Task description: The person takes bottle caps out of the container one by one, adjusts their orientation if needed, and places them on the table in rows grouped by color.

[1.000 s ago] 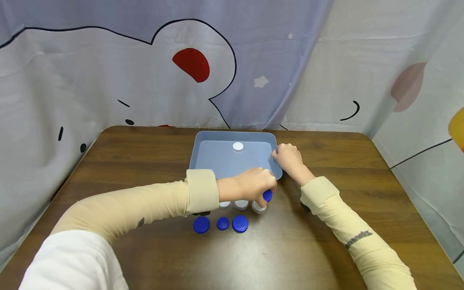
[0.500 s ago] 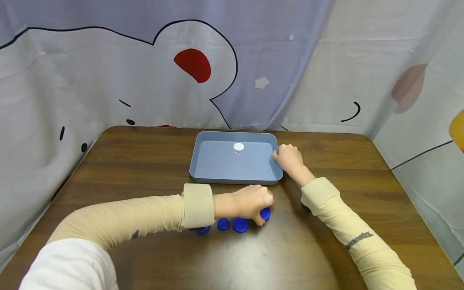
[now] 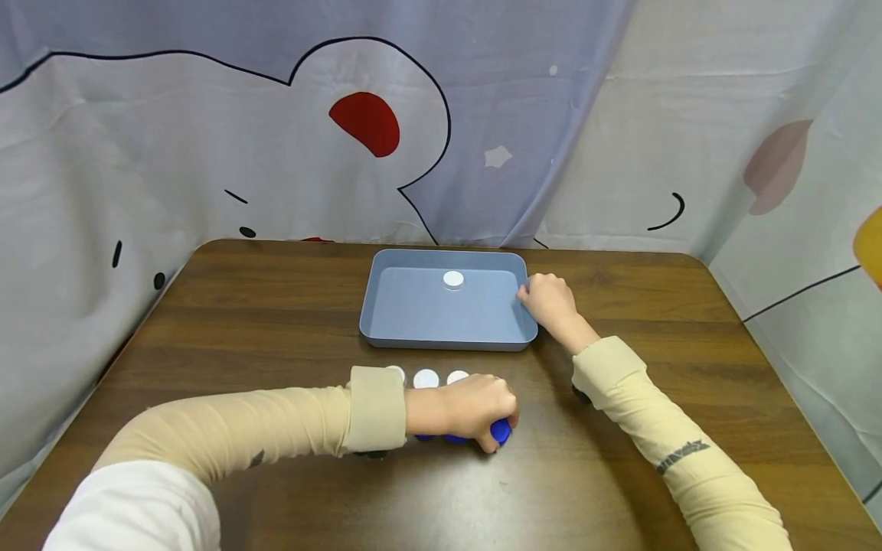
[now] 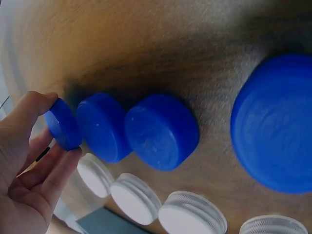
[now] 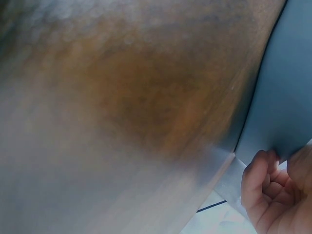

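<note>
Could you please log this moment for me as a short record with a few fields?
Left hand: left hand pinches a small round blue plastic cap at the end of a row of blue caps
Right hand: right hand grips the grey-blue plastic tray's rim
In tray: one white-topped jar
Open jars: clear jars between caps and tray
Surface: brown wooden table

Tray [image 3: 386, 321] behind the row of jars [image 3: 426, 378], caps [image 4: 161, 131] in front, on the table [image 3: 276, 306].

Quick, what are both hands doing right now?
Left hand: pinching a small blue cap.
Right hand: gripping the gray tray's right edge.
</note>
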Available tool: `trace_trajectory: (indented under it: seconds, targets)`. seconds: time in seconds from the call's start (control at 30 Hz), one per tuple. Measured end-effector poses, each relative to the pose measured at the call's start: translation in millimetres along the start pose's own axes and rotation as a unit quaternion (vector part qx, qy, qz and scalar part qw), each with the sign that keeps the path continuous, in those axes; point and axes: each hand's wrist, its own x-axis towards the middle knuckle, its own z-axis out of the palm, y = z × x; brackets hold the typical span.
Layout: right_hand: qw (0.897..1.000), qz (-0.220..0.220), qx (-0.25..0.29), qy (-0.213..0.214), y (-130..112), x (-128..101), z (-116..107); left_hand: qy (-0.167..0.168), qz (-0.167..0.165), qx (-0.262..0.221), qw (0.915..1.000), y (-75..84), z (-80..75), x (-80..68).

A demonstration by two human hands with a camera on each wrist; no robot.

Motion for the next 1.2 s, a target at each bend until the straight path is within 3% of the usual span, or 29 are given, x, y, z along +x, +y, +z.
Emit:
trace_trajectory:
  seconds: [0.57, 1.2]
  targets:
    - [1.0, 0.006, 0.001, -0.006, -0.7, -0.7, -0.8, 0.004, 0.013, 0.008, 0.9999, 2.5, 9.6, -1.2]
    - [1.0, 0.003, 0.0, -0.004, -0.1, -0.1, -0.2, 0.004, 0.017, 0.009, 0.9998, 1.9, 7.3, -1.1]
